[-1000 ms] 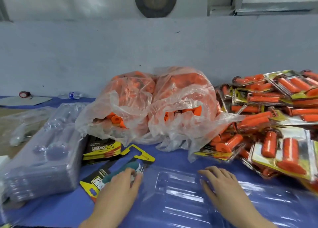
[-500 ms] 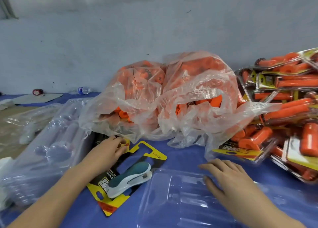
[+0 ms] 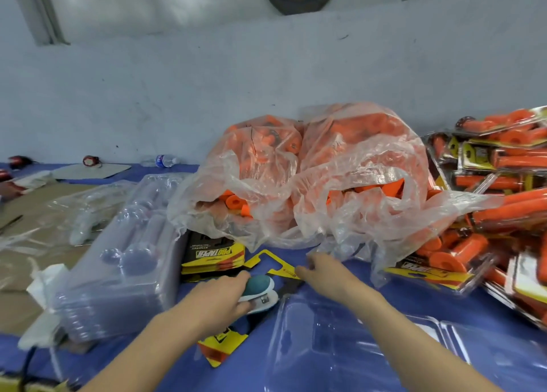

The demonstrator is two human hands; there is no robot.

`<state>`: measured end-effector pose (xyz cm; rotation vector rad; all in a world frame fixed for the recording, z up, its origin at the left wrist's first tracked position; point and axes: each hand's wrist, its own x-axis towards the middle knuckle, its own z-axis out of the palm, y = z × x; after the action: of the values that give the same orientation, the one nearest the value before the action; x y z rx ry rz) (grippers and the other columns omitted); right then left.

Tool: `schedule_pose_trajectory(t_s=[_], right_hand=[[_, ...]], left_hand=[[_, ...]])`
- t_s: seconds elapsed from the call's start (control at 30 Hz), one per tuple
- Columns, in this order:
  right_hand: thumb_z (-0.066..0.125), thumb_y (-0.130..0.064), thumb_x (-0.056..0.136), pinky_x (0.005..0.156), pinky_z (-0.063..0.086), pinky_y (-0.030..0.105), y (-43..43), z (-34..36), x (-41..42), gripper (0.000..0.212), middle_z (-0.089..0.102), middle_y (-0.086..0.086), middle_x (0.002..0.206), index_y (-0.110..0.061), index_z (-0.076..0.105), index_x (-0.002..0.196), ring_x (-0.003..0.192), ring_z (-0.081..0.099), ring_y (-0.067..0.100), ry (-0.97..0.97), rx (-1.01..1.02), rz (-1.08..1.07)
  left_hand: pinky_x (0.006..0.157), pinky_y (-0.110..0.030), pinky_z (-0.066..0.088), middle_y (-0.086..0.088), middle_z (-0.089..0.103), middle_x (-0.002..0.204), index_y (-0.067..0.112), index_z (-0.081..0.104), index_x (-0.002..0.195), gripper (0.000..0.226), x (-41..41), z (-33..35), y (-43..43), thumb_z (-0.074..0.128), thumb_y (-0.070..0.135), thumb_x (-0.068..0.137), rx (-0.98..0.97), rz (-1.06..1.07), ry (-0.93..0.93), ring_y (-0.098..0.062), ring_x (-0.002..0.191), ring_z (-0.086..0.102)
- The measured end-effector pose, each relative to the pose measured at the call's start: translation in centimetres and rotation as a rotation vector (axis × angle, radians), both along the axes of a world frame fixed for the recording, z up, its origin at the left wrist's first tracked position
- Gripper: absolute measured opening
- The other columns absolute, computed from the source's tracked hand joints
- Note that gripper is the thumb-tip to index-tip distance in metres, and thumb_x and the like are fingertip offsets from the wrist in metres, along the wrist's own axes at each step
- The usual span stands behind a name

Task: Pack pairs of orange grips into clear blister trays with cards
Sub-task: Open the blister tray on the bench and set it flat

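A clear plastic bag (image 3: 310, 184) against the wall holds several loose orange grips. An open clear blister tray (image 3: 325, 347) lies on the blue table in front of me. A yellow and black card (image 3: 220, 347) lies left of it, under a teal and white stapler (image 3: 262, 289). My left hand (image 3: 222, 297) grips the stapler from the left. My right hand (image 3: 325, 270) reaches past the tray with relaxed fingers; its fingertips are at the card's yellow hang tab, just in front of the bag, and it holds nothing.
A stack of empty clear trays (image 3: 118, 267) stands at the left, with a stack of cards (image 3: 213, 255) beside it. Several packed blister packs (image 3: 488, 228) are piled at the right. A water bottle (image 3: 164, 160) lies by the far wall.
My left hand came back from the card stack and took hold of the stapler. My right hand left the tray and moved forward to the card's tab near the bag.
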<state>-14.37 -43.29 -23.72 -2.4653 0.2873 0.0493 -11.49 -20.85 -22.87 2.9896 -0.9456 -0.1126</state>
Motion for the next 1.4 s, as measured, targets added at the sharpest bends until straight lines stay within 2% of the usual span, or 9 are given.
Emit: schedule_pose_trajectory(t_s=[0.23, 0.4, 0.63, 0.7, 0.83, 0.97, 1.07, 1.3, 1.4], right_hand=[[0.063, -0.027, 0.088, 0.05, 0.026, 0.031, 2.0, -1.2, 2.5, 0.035, 0.044, 0.005, 0.072, -0.015, 0.037, 0.066, 0.074, 0.041, 0.021, 0.135, -0.123, 0.026], [0.052, -0.023, 0.096, 0.052, 0.025, 0.033, 1.9, 2.6, 0.8, 0.037, 0.04, 0.001, 0.057, -0.014, 0.039, 0.062, 0.061, 0.038, 0.021, -0.134, 0.021, -0.067], [0.06, -0.031, 0.096, 0.039, 0.031, 0.016, 0.2, 10.4, -5.6, 0.032, 0.054, -0.002, 0.051, -0.005, 0.065, 0.078, 0.041, 0.051, 0.006, -0.477, 0.087, -0.053], [0.062, -0.037, 0.095, 0.047, 0.04, 0.026, -0.6, 12.0, -7.7, 0.032, 0.061, 0.006, 0.061, -0.011, 0.065, 0.076, 0.05, 0.056, 0.014, -0.551, 0.083, -0.076], [0.063, -0.043, 0.092, 0.047, 0.04, 0.019, -2.9, 13.5, -10.4, 0.035, 0.065, 0.01, 0.069, -0.014, 0.066, 0.072, 0.05, 0.056, 0.017, -0.718, 0.216, -0.166], [0.064, -0.044, 0.091, 0.058, 0.054, 0.032, -5.0, 12.9, -12.2, 0.035, 0.07, 0.002, 0.069, -0.011, 0.071, 0.079, 0.051, 0.062, 0.009, -0.747, 0.384, -0.246], [0.067, -0.047, 0.085, 0.062, 0.056, 0.048, -6.9, 11.1, -13.4, 0.043, 0.071, 0.011, 0.074, -0.004, 0.071, 0.079, 0.058, 0.065, 0.018, -0.726, 0.535, -0.338], [0.066, -0.038, 0.087, 0.05, 0.05, 0.021, -9.1, 7.0, -15.5, 0.035, 0.068, 0.018, 0.076, -0.004, 0.072, 0.082, 0.06, 0.062, 0.016, -0.715, 0.784, -0.343], [0.063, -0.038, 0.089, 0.05, 0.05, 0.022, -8.6, 5.1, -15.1, 0.039, 0.071, 0.012, 0.076, 0.0, 0.067, 0.084, 0.061, 0.065, 0.014, -0.686, 0.799, -0.3]], left_hand=[[0.065, -0.035, 0.037, 0.001, 0.059, 0.098, 0.026, 0.034, 0.098, 0.031, -0.6, 0.4, 2.7, 0.039, 0.057, 0.096, -0.065, 0.13, -0.063, -0.027, 0.093, 0.061], [0.065, -0.034, 0.038, 0.001, 0.051, 0.091, 0.024, 0.033, 0.097, 0.029, -1.0, 0.4, 4.2, 0.042, 0.051, 0.097, -0.139, 0.248, -0.041, -0.025, 0.093, 0.062], [0.08, -0.033, 0.046, -0.003, 0.06, 0.123, 0.02, 0.035, 0.107, 0.036, -2.0, -0.5, 3.0, 0.037, 0.055, 0.099, -0.005, 0.3, -0.071, -0.025, 0.113, 0.061], [0.086, -0.032, 0.047, 0.001, 0.055, 0.128, 0.021, 0.039, 0.123, 0.044, -2.2, -0.2, 2.5, 0.036, 0.058, 0.099, -0.002, 0.325, -0.108, -0.021, 0.118, 0.057], [0.082, -0.022, 0.05, 0.01, 0.058, 0.117, 0.029, 0.052, 0.118, 0.024, -3.0, 1.6, -1.0, 0.048, 0.043, 0.1, -0.595, 0.162, -0.117, -0.012, 0.11, 0.058], [0.066, -0.026, 0.055, 0.0, 0.075, 0.096, 0.02, 0.067, 0.101, 0.019, -5.2, 4.2, -6.2, 0.052, 0.031, 0.101, -1.4, 0.261, 0.638, -0.015, 0.081, 0.07], [0.071, -0.027, 0.052, -0.006, 0.075, 0.095, 0.014, 0.07, 0.105, 0.019, -5.4, 4.4, -8.2, 0.057, 0.027, 0.098, -1.474, 0.194, 0.718, -0.012, 0.081, 0.069], [0.075, -0.04, 0.058, -0.015, 0.075, 0.102, 0.011, 0.067, 0.11, 0.023, -5.3, 2.2, -10.2, 0.051, 0.024, 0.101, -1.548, 0.26, 0.883, -0.027, 0.088, 0.071], [0.075, -0.047, 0.059, -0.011, 0.076, 0.085, 0.01, 0.069, 0.097, 0.021, -4.8, 0.8, -10.1, 0.056, 0.026, 0.099, -1.427, 0.304, 0.665, -0.031, 0.078, 0.071]])
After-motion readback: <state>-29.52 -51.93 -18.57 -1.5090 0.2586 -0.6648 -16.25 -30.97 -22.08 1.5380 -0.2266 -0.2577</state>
